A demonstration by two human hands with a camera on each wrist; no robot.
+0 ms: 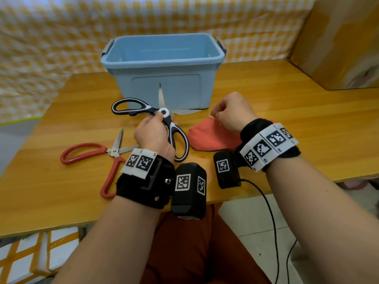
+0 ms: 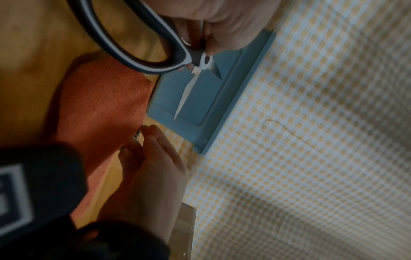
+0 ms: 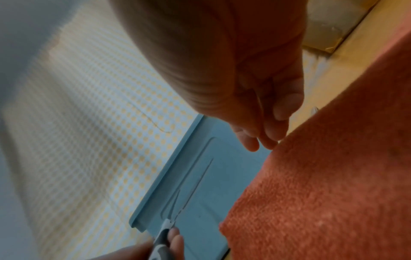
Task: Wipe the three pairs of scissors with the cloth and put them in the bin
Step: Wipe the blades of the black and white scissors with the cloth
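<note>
Left hand has the black-and-white scissors, right hand is at the cloth

The left hand (image 1: 154, 133) grips the black-and-white-handled steel scissors (image 1: 164, 117) near the pivot, blades splayed open before the pale blue plastic bin (image 1: 164, 58). The right hand (image 1: 231, 113) pinches the edge of the orange-red terry cloth (image 1: 213, 138) lying on the wooden table (image 1: 266, 103); red-handled scissors (image 1: 98, 154) lie at left.

Bin (image 1: 164, 58) behind; cloth (image 1: 211, 138) rt of scissors (image 1: 92, 154) on table (image 1: 287, 119).

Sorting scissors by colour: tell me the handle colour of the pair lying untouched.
Red scissors; head view.
</note>
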